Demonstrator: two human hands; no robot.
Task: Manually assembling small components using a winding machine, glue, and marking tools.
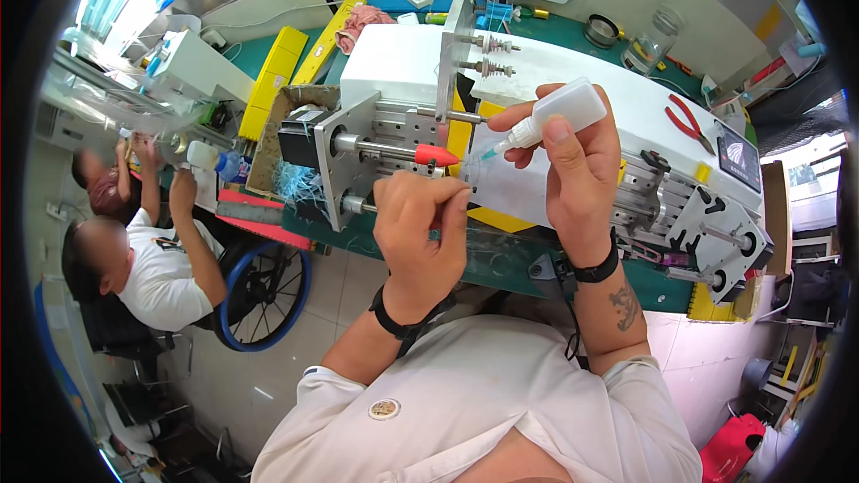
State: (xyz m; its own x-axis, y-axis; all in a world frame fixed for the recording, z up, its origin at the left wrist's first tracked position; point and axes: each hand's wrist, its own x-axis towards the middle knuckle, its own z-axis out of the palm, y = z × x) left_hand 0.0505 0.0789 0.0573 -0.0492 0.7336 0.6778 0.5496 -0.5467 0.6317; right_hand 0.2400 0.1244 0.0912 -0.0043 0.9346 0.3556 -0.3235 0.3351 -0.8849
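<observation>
My right hand (582,183) is closed round a white squeeze bottle (573,105), tilted so its teal needle tip (489,154) points down and left. That tip is just to the right of a red cone (434,156) on the metal shaft of a machine (385,58) with a white housing. Below the cone, my left hand (419,233) is pinched, thumb against forefinger. What it pinches, if anything, is too fine to make out. An upright metal plate (455,45) with two spring-loaded screws (492,68) rises behind the cone.
Red-handled pliers (687,121) lie on the housing at right, near a small screen (739,161). A glass jar (651,40) and a pink cloth (362,25) sit on the green bench. Bluish strands (302,184) fill a cardboard box at left. Two people sit further left, beside a blue-rimmed wheelchair wheel (304,291).
</observation>
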